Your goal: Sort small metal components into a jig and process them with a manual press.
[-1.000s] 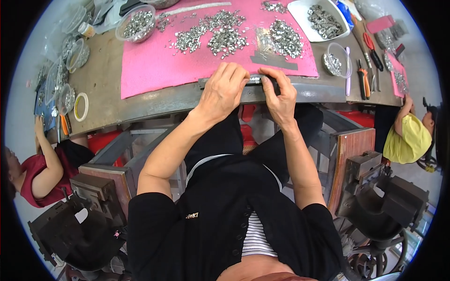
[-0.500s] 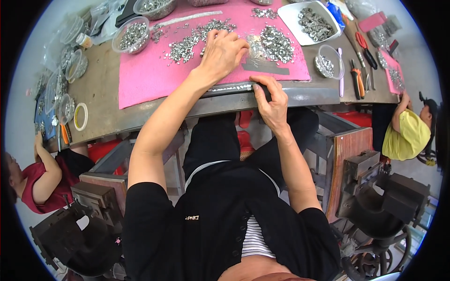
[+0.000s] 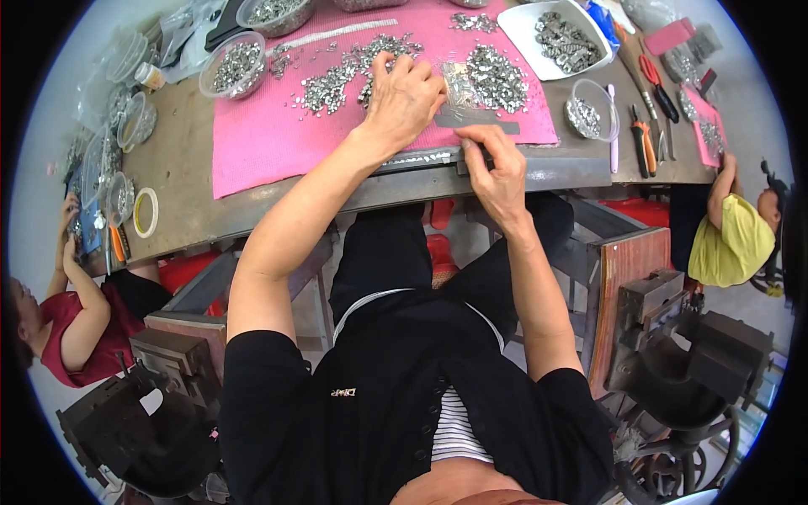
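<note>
On the pink mat (image 3: pixel 261 143), small shiny metal pieces (image 3: pixel 328 91) lie in loose heaps. My left hand (image 3: pixel 410 99) reaches over the middle heap, its fingers bent down and drawn together; the fingertips and anything in them are hidden. At the front edge of the table, my right hand (image 3: pixel 498 168) has thumb and forefinger brought close in a pinch, and what lies between them is too small to make out. Beside it, a narrow dark bar (image 3: pixel 421 158) carries a row of bright pieces. Just beyond the right fingertips lies a flat grey strip (image 3: pixel 497 127).
Tubs of metal pieces (image 3: pixel 233 66) stand at the left, with a tape roll (image 3: pixel 146 212). At the right are a white tray (image 3: pixel 515 25), a small round tub (image 3: pixel 581 126), pliers (image 3: pixel 643 145) and red-handled cutters (image 3: pixel 650 72). Co-workers sit at both sides.
My right hand has moved slightly right and its fingers have lifted off the dark bar into a pinch. My left hand has shifted a little right and toward me, still over the heap.
</note>
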The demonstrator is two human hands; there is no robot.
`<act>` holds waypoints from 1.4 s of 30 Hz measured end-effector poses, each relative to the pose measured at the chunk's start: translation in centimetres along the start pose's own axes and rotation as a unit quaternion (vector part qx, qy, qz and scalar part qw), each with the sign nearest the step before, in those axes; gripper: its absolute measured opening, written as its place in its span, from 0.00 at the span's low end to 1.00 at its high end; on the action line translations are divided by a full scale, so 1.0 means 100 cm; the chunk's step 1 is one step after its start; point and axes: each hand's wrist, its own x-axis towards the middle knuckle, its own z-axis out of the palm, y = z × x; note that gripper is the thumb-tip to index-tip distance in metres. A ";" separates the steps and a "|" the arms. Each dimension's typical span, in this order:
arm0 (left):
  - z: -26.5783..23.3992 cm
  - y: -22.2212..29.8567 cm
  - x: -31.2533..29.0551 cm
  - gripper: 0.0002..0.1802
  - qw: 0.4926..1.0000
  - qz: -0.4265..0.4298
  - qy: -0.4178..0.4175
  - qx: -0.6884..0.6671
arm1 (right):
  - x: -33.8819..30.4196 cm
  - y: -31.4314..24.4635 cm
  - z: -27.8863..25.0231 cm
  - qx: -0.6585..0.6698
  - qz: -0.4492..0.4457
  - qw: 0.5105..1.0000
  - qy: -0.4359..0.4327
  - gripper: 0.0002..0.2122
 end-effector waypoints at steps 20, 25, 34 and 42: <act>-0.047 0.014 -0.032 0.06 0.947 -0.160 -0.066 -0.271 | 0.070 0.039 0.016 -0.208 -0.139 0.963 -0.104 0.04; -0.059 0.031 -0.052 0.06 0.941 -0.162 -0.077 -0.289 | 0.041 0.007 0.007 -0.014 -0.051 0.993 -0.108 0.03; -0.061 0.036 -0.061 0.04 0.946 -0.133 -0.055 -0.290 | 0.005 -0.008 0.014 0.022 -0.083 0.993 -0.078 0.06; -0.060 0.036 -0.064 0.04 0.950 -0.124 -0.046 -0.283 | 0.004 -0.008 0.018 -0.014 -0.104 0.992 -0.070 0.06</act>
